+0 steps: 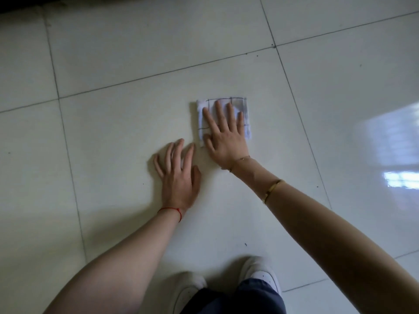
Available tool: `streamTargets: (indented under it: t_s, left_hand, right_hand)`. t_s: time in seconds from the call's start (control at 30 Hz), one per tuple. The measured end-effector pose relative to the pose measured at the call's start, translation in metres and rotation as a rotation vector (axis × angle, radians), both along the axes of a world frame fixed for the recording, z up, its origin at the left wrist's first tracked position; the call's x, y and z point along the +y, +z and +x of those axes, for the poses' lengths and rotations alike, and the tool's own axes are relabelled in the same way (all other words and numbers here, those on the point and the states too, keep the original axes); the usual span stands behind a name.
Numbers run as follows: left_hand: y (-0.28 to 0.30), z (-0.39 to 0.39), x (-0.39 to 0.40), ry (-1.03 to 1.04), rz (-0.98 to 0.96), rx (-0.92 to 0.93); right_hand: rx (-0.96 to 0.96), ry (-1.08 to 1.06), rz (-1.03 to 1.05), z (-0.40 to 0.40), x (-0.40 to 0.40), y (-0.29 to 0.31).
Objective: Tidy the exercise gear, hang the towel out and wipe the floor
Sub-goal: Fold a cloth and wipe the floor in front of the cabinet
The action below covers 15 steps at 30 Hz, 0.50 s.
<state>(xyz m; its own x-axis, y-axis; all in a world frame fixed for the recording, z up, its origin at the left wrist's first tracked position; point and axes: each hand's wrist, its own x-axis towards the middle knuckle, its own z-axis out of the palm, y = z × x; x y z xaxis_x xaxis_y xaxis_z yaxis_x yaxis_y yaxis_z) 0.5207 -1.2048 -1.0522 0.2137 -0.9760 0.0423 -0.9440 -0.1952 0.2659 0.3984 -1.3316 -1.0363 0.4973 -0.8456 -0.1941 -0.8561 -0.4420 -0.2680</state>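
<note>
A person crouches over a pale tiled floor (113, 123), the right hand (223, 137) pressed flat on a small folded cloth (246, 109), white with thin dark grid lines, in what appears to be the floor-wiping part of the task. The cloth lies on the big central tile, well short of the grout line that crosses beyond it and far from the dark strip along the floor's far edge. Folding it into a compact square seems meant to keep it under the palm, so that pressure spreads evenly and the pad slides without bunching.

The right grip is released: fingers straight and fanned over the cloth, thumb lying along its near left corner, nothing curled round the fabric. The right arm reaches forward nearly straight from the lower right, with a thin chain at the wrist and a gold bangle (273, 189) higher up the forearm.

The left hand (179, 175) rests on bare tile just beside the cloth, apart from it, fingers spread and relaxed, also released; it likely serves as a brace for the body's weight. A red string (173, 210) circles that wrist.

White shoes (260, 271) and dark trousers show at the near edge of the floor. Window light glares off the tiles to the right.
</note>
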Motion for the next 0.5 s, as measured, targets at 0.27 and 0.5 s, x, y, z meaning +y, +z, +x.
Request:
streamTargets:
  t_s: [0.27,0.5]
  left_hand:
    - [0.001,-0.002,0.0,0.017,-0.024,0.031]
    - [0.0,-0.003,0.0,0.022,-0.023,0.023]
  right_hand:
    - [-0.014,-0.004,-0.05,-0.055,0.058,0.0]
    - [0.058,-0.318,0.025,-0.111,0.051,0.005]
